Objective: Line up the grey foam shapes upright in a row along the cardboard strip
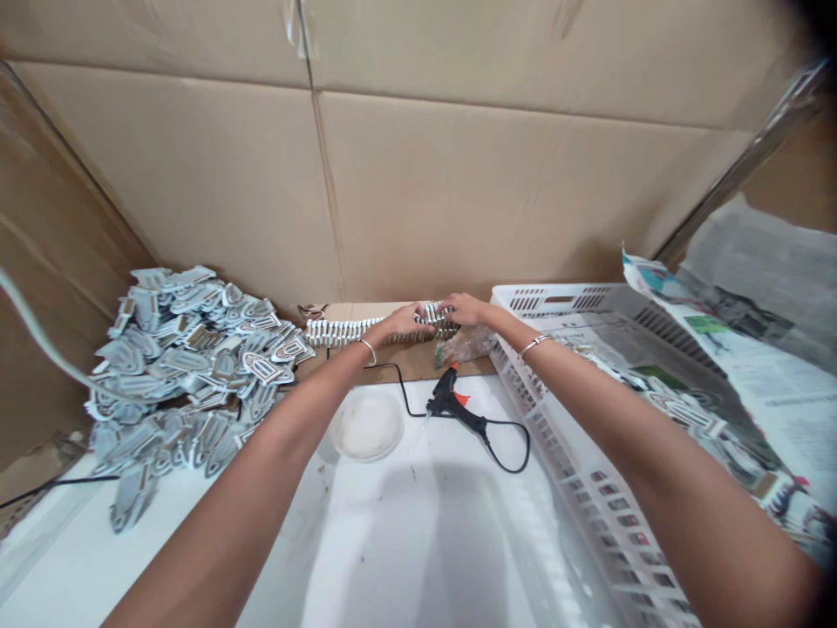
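Observation:
A row of small flat pieces (333, 333), white with brown edges, stands packed side by side on a cardboard strip (411, 362) against the back wall. My left hand (400, 323) reaches over the row's right part with its fingers bent round some of the pieces. Beside it, my right hand (466, 310) grips the right end of the row, fingers curled down over the pieces. Just below my right hand lies a clear crinkled plastic bag (467, 344). A black glue gun (454, 403) with an orange trigger lies nearer, its nozzle pointing toward the row.
On the left rises a big heap of grey-white arch-shaped pieces (196, 366). A round whitish lid or dish (370, 425) rests on the white table (392, 541). To the right stands a white plastic crate (536, 410) holding more pieces and newspaper (765, 366). Cardboard walls (523, 192) enclose the table.

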### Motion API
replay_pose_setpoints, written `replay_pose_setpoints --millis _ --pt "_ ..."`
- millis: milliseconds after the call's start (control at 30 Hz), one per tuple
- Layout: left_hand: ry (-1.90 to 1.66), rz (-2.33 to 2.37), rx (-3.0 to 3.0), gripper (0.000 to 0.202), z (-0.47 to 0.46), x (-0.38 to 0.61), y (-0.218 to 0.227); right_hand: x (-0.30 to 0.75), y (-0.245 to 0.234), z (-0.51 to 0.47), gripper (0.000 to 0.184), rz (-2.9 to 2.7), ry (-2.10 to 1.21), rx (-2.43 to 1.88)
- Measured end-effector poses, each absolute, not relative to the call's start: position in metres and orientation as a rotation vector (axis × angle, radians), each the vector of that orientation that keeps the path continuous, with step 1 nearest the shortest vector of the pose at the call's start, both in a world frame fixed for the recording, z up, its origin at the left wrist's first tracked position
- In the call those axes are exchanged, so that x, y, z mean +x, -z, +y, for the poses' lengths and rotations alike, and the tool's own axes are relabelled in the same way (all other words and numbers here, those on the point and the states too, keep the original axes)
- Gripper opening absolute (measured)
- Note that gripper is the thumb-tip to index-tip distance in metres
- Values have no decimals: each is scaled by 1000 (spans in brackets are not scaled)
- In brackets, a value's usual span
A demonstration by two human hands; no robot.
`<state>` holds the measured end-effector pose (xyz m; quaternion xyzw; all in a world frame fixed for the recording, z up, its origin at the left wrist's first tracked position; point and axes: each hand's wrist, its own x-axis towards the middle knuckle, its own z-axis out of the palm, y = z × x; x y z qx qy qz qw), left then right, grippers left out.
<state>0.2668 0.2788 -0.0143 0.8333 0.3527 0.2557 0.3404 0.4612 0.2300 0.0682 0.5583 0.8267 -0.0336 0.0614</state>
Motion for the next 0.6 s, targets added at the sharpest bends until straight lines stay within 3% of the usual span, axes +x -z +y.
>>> replay_pose_setpoints --millis 400,600 --pt "-618 993 2232 42 267 246 -9 481 -85 225 45 2470 -28 2069" --pt "-605 1015 2174 32 257 241 -13 479 -97 217 40 2408 137 1991"
